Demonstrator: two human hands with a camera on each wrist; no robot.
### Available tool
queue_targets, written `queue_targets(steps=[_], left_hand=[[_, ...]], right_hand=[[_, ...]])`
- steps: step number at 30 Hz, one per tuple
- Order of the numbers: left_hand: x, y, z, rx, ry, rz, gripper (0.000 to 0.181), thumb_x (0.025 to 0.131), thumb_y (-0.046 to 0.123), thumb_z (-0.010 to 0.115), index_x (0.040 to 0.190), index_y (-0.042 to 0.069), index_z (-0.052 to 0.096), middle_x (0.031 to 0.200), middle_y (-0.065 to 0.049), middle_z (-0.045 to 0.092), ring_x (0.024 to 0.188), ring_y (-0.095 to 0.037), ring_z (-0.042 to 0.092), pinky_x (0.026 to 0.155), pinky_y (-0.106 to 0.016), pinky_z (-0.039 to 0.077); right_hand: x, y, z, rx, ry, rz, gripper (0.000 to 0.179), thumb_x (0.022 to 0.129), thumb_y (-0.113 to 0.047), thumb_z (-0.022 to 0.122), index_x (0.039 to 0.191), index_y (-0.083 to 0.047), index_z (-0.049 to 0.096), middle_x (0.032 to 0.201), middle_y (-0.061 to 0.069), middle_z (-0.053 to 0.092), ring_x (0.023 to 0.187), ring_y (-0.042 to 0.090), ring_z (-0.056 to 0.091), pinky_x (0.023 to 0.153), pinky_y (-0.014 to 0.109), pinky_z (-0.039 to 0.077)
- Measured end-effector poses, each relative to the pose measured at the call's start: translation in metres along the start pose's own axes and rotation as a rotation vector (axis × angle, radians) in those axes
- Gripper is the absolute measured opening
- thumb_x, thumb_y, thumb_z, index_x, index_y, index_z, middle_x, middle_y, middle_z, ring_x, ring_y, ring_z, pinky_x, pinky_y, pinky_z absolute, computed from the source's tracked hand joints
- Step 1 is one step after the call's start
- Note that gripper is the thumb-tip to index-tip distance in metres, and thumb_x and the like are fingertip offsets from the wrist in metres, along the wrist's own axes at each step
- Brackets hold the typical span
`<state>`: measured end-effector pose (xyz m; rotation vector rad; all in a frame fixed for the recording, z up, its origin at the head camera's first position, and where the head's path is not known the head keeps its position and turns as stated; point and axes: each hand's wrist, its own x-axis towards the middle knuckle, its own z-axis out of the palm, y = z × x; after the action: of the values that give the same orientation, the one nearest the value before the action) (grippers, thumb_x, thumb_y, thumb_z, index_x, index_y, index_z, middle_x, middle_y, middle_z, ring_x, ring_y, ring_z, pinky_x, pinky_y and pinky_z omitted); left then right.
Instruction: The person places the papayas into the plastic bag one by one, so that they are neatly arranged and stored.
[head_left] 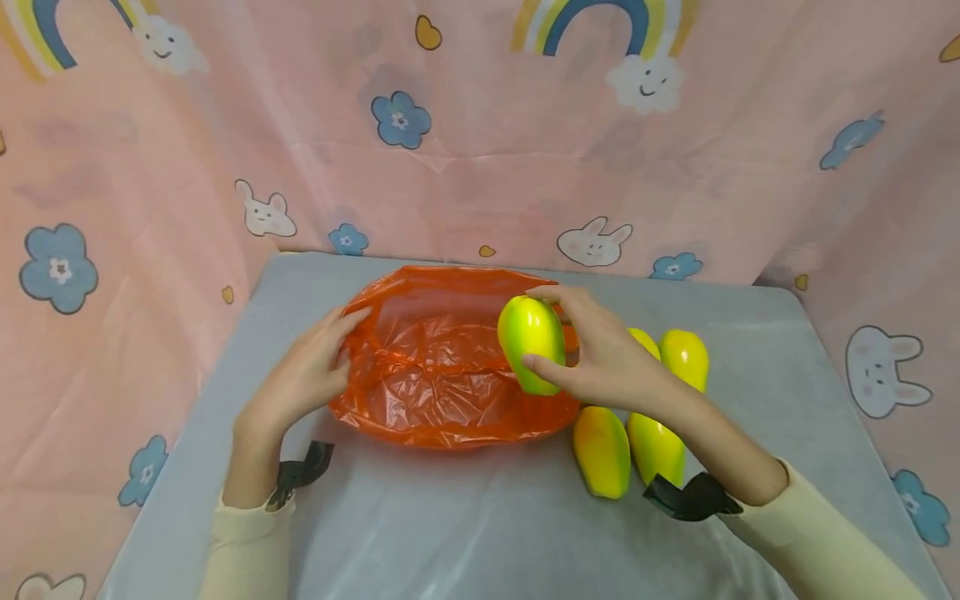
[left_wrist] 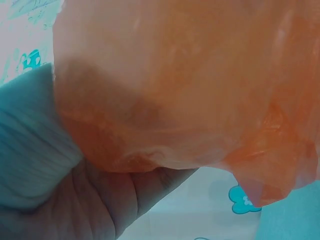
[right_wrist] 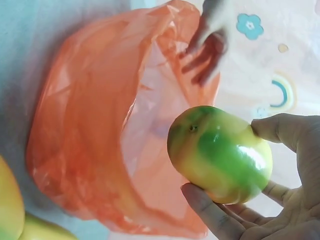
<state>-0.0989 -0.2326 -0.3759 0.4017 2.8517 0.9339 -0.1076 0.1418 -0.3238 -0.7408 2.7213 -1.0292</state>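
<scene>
An orange plastic bag (head_left: 442, 438) stands with its mouth spread wide on the table. At its left side my left hand (head_left: 303, 368) holds the rim, with fingers over the edge and the thumb outside. The bag film hides most of those fingers in the left wrist view. My right hand (head_left: 609, 354) grips a glossy yellow-green mango (head_left: 529, 342) between thumb and fingers, over the right part of the bag's mouth. In the right wrist view the held mango (right_wrist: 220, 155) shows its stem end, close by the bag's opening.
Several more mangoes lie on the table right of the bag, among them one with an orange tinge (head_left: 602, 452) and a yellow one (head_left: 685, 358). Some sit under the right forearm. A pink patterned curtain (head_left: 480, 192) hangs behind the grey table (head_left: 450, 533).
</scene>
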Motion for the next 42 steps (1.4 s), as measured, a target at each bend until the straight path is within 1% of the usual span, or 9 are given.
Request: queue_targets(steps=[3,8,11,16,21,26,30,39,42], left_hand=[[-0.003,-0.001,-0.001,0.004,-0.003,-0.003,0.071,0.093,-0.009,0.052,0.161,0.004,0.041,0.164,-0.018,0.042,0.109,-0.032,0.054,0.087,-0.041,0.051],[-0.008,-0.002,-0.004,0.027,0.002,-0.004,0.07,0.092,-0.009,0.052,0.161,0.003,0.041,0.162,-0.02,0.043,0.103,-0.031,0.055,0.081,-0.039,0.049],[-0.008,-0.002,-0.005,0.037,0.006,0.004,0.069,0.093,-0.009,0.053,0.161,0.002,0.041,0.164,-0.02,0.042,0.108,-0.032,0.055,0.086,-0.042,0.05],[-0.006,0.0,-0.004,0.028,0.009,0.009,0.069,0.093,-0.009,0.052,0.16,0.002,0.042,0.166,-0.021,0.04,0.121,-0.036,0.054,0.101,-0.052,0.053],[-0.004,0.001,-0.002,0.019,0.0,0.014,0.068,0.094,-0.009,0.052,0.16,0.001,0.042,0.168,-0.021,0.038,0.132,-0.039,0.052,0.114,-0.062,0.048],[-0.003,0.003,0.0,0.009,-0.004,0.001,0.068,0.094,-0.009,0.054,0.16,0.001,0.042,0.167,-0.022,0.039,0.136,-0.042,0.052,0.115,-0.063,0.048],[-0.001,0.005,0.003,0.009,-0.012,0.012,0.068,0.095,-0.008,0.055,0.161,0.002,0.042,0.168,-0.021,0.039,0.144,-0.044,0.049,0.116,-0.064,0.047],[-0.002,0.008,0.004,0.008,-0.021,0.004,0.07,0.095,-0.006,0.057,0.162,0.005,0.04,0.171,-0.019,0.035,0.146,-0.044,0.048,0.115,-0.064,0.047],[-0.002,0.009,0.004,0.015,-0.027,-0.003,0.07,0.096,-0.005,0.058,0.162,0.005,0.041,0.171,-0.02,0.035,0.15,-0.046,0.044,0.118,-0.065,0.044]], right_hand=[[0.01,-0.008,0.006,-0.034,-0.011,-0.032,0.076,0.092,-0.03,0.08,0.157,-0.018,0.042,0.154,0.005,0.051,0.123,0.027,0.059,0.094,0.045,0.06],[0.028,-0.018,0.018,-0.028,-0.052,-0.052,0.077,0.092,-0.032,0.079,0.158,-0.016,0.042,0.155,0.004,0.052,0.121,0.025,0.061,0.098,0.046,0.06],[0.036,-0.021,0.021,-0.02,-0.069,-0.054,0.076,0.092,-0.031,0.079,0.157,-0.015,0.043,0.154,0.005,0.053,0.12,0.026,0.062,0.097,0.047,0.061],[0.049,-0.023,0.025,-0.025,-0.11,-0.049,0.074,0.093,-0.032,0.079,0.157,-0.018,0.044,0.147,0.005,0.056,0.119,0.025,0.061,0.093,0.043,0.061],[0.058,-0.029,0.03,-0.046,-0.143,-0.056,0.073,0.093,-0.033,0.078,0.156,-0.02,0.046,0.144,0.005,0.056,0.118,0.024,0.059,0.092,0.041,0.061],[0.069,-0.036,0.035,-0.071,-0.202,-0.053,0.07,0.093,-0.034,0.077,0.155,-0.022,0.047,0.143,0.003,0.056,0.12,0.022,0.057,0.095,0.041,0.06],[0.078,-0.038,0.038,-0.091,-0.244,-0.063,0.069,0.094,-0.034,0.076,0.155,-0.022,0.047,0.142,0.003,0.057,0.119,0.021,0.057,0.094,0.039,0.06],[0.098,-0.048,0.051,-0.145,-0.356,-0.077,0.068,0.095,-0.036,0.075,0.155,-0.022,0.046,0.138,0.004,0.057,0.113,0.02,0.059,0.091,0.035,0.06],[0.105,-0.053,0.055,-0.18,-0.378,-0.094,0.067,0.096,-0.036,0.074,0.155,-0.021,0.047,0.137,0.005,0.058,0.111,0.02,0.06,0.091,0.035,0.059]])
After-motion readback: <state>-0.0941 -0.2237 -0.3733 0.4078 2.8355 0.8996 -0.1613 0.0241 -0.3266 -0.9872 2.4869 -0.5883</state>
